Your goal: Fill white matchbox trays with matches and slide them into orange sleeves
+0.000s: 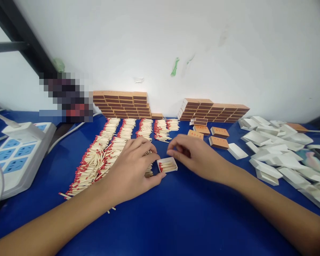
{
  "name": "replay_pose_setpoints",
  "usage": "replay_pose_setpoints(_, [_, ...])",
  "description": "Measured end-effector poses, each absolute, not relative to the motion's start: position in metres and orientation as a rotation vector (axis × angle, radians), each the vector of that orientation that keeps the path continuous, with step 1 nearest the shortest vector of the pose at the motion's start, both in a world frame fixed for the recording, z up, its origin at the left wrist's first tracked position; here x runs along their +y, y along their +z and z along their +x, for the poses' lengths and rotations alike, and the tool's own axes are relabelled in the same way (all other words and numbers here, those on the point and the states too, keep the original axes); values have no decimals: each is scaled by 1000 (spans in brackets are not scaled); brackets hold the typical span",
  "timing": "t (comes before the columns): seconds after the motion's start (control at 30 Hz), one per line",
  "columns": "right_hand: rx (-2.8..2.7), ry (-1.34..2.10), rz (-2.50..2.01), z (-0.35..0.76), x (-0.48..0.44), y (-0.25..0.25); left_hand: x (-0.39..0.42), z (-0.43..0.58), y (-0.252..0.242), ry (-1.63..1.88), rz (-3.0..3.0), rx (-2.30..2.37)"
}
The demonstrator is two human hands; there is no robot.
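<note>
A small white matchbox tray (168, 165) with several red-tipped matches in it lies on the blue table. My left hand (134, 163) is at its left end, thumb by the near corner and forefinger by the far corner, closed about it. Above the tray's far right side is my right hand (188, 151), its fingers curled and a gap showing between thumb and forefinger; I see nothing in it. Rows of loose matches (92, 165) spread under and beyond my left hand. Some of the matches are hidden by that hand.
Stacked matchboxes stand against the wall in a left stack (122, 105) and a right stack (216, 111). Several single matchboxes (219, 142) lie before the right stack. Empty white trays (274, 142) are heaped at the right. A white power strip (18, 156) with cables sits at the left.
</note>
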State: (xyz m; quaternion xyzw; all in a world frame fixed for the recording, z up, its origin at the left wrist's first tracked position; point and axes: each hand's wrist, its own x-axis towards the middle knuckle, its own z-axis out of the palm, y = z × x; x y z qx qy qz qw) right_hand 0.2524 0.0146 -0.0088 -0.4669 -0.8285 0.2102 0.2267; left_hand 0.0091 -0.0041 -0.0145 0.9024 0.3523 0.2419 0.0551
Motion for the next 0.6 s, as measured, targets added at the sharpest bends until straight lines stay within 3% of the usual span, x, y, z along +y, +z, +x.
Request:
replay_pose_setpoints(0.13, [-2205, 369, -1286, 254, 45, -23, -4, 9, -15, 741, 2742, 1051])
replay_pose_setpoints(0.6, [-2338, 332, -1332, 265, 42, -30, -4, 9, -16, 749, 2755, 1050])
